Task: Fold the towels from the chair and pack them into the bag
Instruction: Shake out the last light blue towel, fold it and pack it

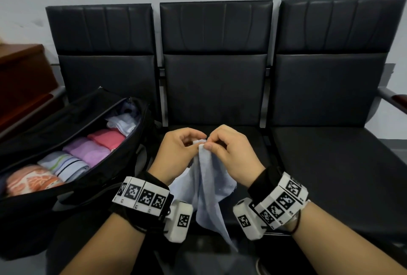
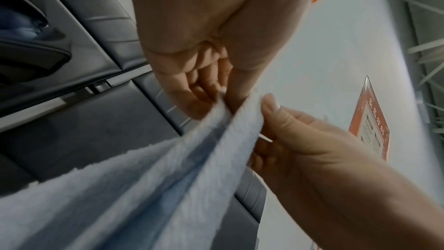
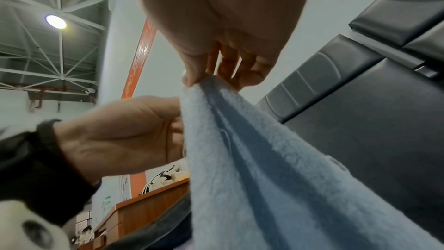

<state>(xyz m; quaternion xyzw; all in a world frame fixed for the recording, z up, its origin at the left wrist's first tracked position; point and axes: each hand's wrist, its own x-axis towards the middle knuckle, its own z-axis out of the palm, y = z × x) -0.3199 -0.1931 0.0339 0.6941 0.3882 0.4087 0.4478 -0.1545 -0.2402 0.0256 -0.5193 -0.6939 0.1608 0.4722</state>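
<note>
Blue towel (image 1: 208, 188) pinched between fingers (image 1: 208, 147)

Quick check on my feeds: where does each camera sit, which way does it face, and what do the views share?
Head: on the head, looking forward and down at three black seats and the open bag; both forearms show.
Left wrist: under the left hand, looking along it, up toward the wall; the right hand enters.
Right wrist: under the right hand, looking up at the ceiling; the left hand enters.
Shared: all show both hands pinching the blue towel.
</note>
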